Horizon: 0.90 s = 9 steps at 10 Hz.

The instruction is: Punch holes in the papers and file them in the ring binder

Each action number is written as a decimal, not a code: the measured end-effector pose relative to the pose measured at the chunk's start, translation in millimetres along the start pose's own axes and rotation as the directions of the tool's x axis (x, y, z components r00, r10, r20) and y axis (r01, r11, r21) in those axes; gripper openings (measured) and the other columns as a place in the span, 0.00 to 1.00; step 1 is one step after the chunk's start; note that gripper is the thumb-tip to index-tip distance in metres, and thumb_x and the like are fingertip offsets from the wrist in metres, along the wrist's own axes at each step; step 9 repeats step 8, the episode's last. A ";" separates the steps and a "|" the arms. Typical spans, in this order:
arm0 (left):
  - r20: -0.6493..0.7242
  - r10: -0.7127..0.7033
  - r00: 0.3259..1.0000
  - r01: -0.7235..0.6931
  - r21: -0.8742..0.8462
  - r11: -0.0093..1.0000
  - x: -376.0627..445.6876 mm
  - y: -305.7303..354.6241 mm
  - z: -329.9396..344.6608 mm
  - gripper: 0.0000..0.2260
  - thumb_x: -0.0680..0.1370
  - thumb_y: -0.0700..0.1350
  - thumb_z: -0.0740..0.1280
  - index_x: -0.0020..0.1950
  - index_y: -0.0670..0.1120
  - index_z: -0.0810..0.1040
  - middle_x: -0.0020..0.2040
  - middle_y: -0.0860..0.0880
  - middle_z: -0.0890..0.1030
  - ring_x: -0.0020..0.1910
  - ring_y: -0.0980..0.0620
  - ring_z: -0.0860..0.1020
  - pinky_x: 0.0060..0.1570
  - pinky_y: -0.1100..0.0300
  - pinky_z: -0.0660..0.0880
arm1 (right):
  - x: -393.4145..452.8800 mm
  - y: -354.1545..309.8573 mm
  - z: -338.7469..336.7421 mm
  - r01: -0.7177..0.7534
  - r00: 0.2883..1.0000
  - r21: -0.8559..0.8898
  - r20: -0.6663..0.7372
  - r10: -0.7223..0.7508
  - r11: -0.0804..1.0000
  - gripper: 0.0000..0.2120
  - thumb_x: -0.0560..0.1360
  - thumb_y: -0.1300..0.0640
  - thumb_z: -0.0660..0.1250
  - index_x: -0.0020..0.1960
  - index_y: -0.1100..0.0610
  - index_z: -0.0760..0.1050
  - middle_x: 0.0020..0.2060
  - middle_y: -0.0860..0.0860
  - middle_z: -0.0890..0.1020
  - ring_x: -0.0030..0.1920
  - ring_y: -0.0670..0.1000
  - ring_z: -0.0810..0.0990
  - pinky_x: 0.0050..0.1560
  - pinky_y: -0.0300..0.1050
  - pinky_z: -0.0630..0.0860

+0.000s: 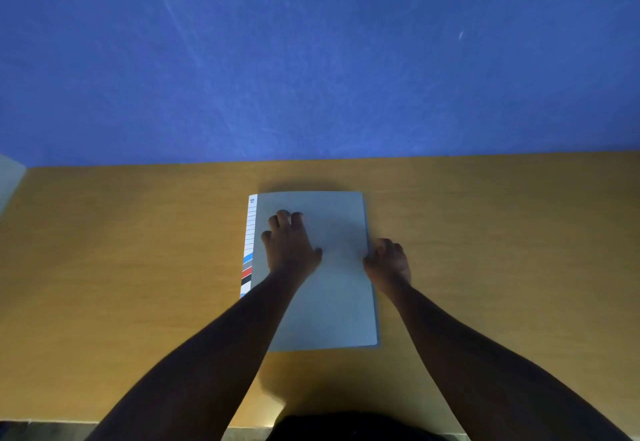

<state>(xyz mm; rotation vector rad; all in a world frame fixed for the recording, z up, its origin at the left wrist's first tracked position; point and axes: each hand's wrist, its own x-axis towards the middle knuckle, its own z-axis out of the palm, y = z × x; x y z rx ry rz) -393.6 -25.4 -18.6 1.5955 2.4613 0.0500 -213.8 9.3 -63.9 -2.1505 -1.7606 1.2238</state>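
We see the closed binder [332, 288] lying flat mid-table [121, 267]. Our left hand [289, 246] presses on its cover, fingers curled at the tips; our right hand [388, 260] grips its right edge. Bare wood spreads on both sides, up to the blue wall [311, 60].

A closed grey binder [332, 288] lies flat on the wooden table [138, 267]. The left hand [289, 246] presses on its cover; the right hand [388, 262] grips its right edge.
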 end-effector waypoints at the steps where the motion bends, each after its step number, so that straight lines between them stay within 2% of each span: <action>1: -0.003 0.014 1.000 -0.014 0.018 1.000 -5.9 4.0 10.0 0.30 0.70 0.58 0.72 0.68 0.47 0.70 0.66 0.45 0.69 0.66 0.45 0.68 0.60 0.50 0.70 | -4.5 3.9 -1.3 0.030 1.000 -0.042 -0.001 -0.030 0.999 0.26 0.71 0.57 0.63 0.70 0.51 0.67 0.60 0.55 0.72 0.57 0.56 0.75 0.48 0.42 0.70; 2: -0.023 0.012 1.000 -0.011 0.029 1.000 -10.5 9.2 17.7 0.26 0.71 0.55 0.72 0.66 0.48 0.72 0.64 0.46 0.71 0.64 0.46 0.69 0.59 0.52 0.71 | -9.7 6.4 -3.7 0.063 0.998 -0.064 0.023 -0.062 0.996 0.27 0.71 0.57 0.64 0.70 0.48 0.68 0.59 0.54 0.71 0.59 0.57 0.74 0.54 0.47 0.76; 3: -0.027 0.035 0.999 -0.034 0.045 0.998 -11.8 13.6 22.8 0.23 0.73 0.54 0.71 0.66 0.48 0.73 0.65 0.46 0.71 0.65 0.47 0.69 0.59 0.53 0.72 | -11.1 7.8 -8.0 0.067 0.997 -0.059 0.034 -0.065 0.996 0.27 0.72 0.55 0.64 0.71 0.48 0.67 0.61 0.54 0.70 0.59 0.57 0.74 0.56 0.52 0.78; 6: -0.048 0.100 0.994 -0.098 0.039 0.994 -6.1 29.5 17.2 0.21 0.73 0.53 0.71 0.64 0.48 0.75 0.64 0.46 0.73 0.64 0.46 0.70 0.59 0.52 0.72 | -7.7 10.7 -24.8 0.156 0.987 -0.107 -0.032 -0.160 0.982 0.27 0.75 0.54 0.63 0.74 0.54 0.64 0.69 0.53 0.69 0.68 0.55 0.69 0.62 0.51 0.73; 8: -0.060 0.139 0.988 -0.137 0.035 0.990 -1.1 44.1 14.2 0.22 0.73 0.53 0.70 0.65 0.48 0.74 0.65 0.48 0.73 0.66 0.46 0.69 0.60 0.51 0.71 | 1.2 14.8 -43.0 0.286 0.944 -0.223 -0.103 -0.315 0.932 0.26 0.77 0.51 0.61 0.74 0.55 0.62 0.72 0.51 0.67 0.71 0.52 0.64 0.65 0.49 0.68; 9: -0.060 0.139 0.988 -0.137 0.035 0.990 -1.1 44.1 14.2 0.22 0.73 0.53 0.70 0.65 0.48 0.74 0.65 0.48 0.73 0.66 0.46 0.69 0.60 0.51 0.71 | 1.2 14.8 -43.0 0.286 0.944 -0.223 -0.103 -0.315 0.932 0.26 0.77 0.51 0.61 0.74 0.55 0.62 0.72 0.51 0.67 0.71 0.52 0.64 0.65 0.49 0.68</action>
